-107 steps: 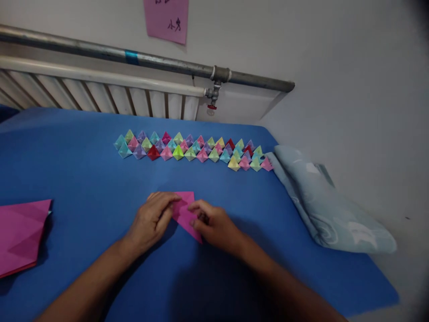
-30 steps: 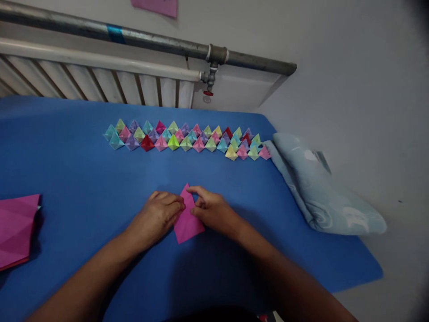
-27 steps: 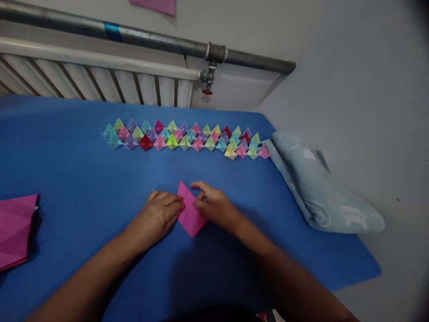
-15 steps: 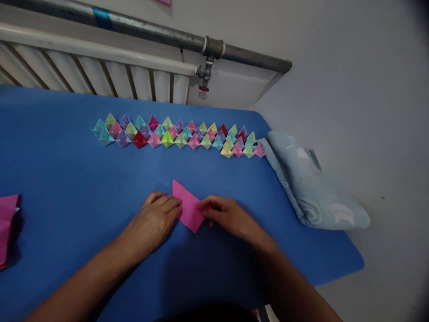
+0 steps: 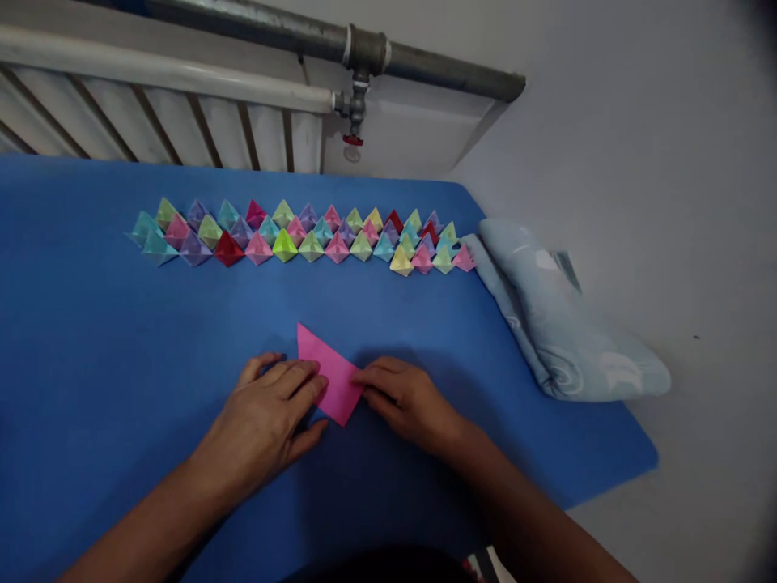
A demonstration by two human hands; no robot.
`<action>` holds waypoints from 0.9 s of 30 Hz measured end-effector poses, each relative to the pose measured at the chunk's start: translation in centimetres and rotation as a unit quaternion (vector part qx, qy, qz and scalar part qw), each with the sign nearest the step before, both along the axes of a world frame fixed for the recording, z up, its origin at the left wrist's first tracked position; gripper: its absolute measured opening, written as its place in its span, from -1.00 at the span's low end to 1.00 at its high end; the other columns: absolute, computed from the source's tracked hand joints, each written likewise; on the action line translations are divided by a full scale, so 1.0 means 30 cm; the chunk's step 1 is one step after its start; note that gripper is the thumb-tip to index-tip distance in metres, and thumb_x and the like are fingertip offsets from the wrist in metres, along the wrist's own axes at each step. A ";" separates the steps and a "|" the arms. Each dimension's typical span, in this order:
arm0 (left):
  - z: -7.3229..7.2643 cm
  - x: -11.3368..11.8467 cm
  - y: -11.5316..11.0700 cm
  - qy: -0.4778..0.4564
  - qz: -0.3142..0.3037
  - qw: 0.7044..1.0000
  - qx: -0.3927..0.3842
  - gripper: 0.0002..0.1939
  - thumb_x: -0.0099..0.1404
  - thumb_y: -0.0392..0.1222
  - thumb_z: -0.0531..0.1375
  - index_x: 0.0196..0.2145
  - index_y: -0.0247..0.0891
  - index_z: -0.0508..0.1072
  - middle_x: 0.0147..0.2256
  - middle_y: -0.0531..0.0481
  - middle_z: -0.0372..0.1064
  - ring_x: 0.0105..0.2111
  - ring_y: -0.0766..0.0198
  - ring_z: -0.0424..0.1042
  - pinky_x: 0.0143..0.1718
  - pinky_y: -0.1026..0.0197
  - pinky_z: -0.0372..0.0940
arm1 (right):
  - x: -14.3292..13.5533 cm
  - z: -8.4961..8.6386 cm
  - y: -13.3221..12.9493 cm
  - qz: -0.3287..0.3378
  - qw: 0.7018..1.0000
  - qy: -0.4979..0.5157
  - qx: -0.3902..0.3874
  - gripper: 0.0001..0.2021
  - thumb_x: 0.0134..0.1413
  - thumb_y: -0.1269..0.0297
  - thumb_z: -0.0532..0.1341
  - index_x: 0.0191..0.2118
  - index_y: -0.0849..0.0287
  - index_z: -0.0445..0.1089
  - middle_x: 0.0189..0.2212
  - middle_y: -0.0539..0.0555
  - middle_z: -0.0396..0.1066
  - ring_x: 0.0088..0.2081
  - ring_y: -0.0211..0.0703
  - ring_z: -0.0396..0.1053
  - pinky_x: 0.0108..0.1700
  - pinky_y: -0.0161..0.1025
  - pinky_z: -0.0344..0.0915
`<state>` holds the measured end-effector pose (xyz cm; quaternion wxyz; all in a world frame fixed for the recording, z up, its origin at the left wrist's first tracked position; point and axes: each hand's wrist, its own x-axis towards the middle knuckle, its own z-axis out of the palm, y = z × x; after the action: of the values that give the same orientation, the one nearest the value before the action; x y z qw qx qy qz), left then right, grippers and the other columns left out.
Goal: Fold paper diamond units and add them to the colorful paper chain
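A pink sheet of origami paper [image 5: 333, 375], folded into a slanted four-sided shape, lies on the blue table [image 5: 231, 316]. Across its left side rest the fingers of my left hand [image 5: 267, 409], spread apart, with the thumb off the lower edge. My right hand [image 5: 409, 401] pinches the paper's right corner between thumb and fingers. Beyond the hands stand several small folded paper boats [image 5: 311, 247] in staggered rows, in red, pink, yellow, green, blue and purple.
A folded light-blue blanket [image 5: 546, 324] lies along the table's right side, against the wall [image 5: 655, 162]. Behind the table's far edge are a white radiator [image 5: 163, 77], a metal pipe [image 5: 449, 73] and a red-handled valve [image 5: 353, 139].
The view has shifted, and the pink stack at the left edge is out of sight. My left fingers have spread, the thumb now showing. My right fingers have closed on the paper's corner.
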<state>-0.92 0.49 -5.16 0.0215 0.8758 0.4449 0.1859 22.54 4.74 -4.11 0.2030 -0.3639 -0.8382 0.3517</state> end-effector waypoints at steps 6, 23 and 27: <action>0.009 0.006 0.003 0.007 -0.003 1.000 0.019 -0.71 0.33 -0.15 0.13 -0.05 -0.32 0.43 -0.06 -0.19 0.48 -0.13 0.06 0.47 0.02 -0.10 0.17 | 0.011 -0.034 -0.002 -0.017 0.994 -0.028 0.103 -0.77 0.26 0.40 0.09 -0.09 0.14 0.48 -0.23 0.12 0.43 -0.22 -0.19 0.39 -0.18 -0.24 0.37; 0.008 0.043 0.008 -0.036 0.054 0.998 0.025 -0.77 0.41 -0.28 0.02 -0.24 -0.27 0.48 -0.19 -0.10 0.53 -0.20 0.11 0.50 0.00 -0.08 0.14 | -0.009 -0.013 -0.003 -0.089 0.992 -0.053 0.068 -0.89 0.23 0.39 0.16 -0.30 0.21 0.43 -0.16 0.12 0.42 -0.15 -0.17 0.40 -0.07 -0.21 0.36; -0.001 0.048 0.013 -0.049 0.076 0.996 0.008 -0.72 0.43 -0.25 -0.01 -0.29 -0.25 0.48 -0.23 -0.07 0.54 -0.20 0.12 0.50 0.01 -0.08 0.14 | -0.011 -0.013 0.002 -0.097 0.992 -0.063 0.051 -0.91 0.21 0.39 0.18 -0.32 0.21 0.42 -0.17 0.12 0.41 -0.14 -0.17 0.40 -0.07 -0.22 0.35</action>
<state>0.51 0.89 -5.18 0.0224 0.8295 0.5070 0.2331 22.21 4.79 -4.49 0.2013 -0.4543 -0.8267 0.2638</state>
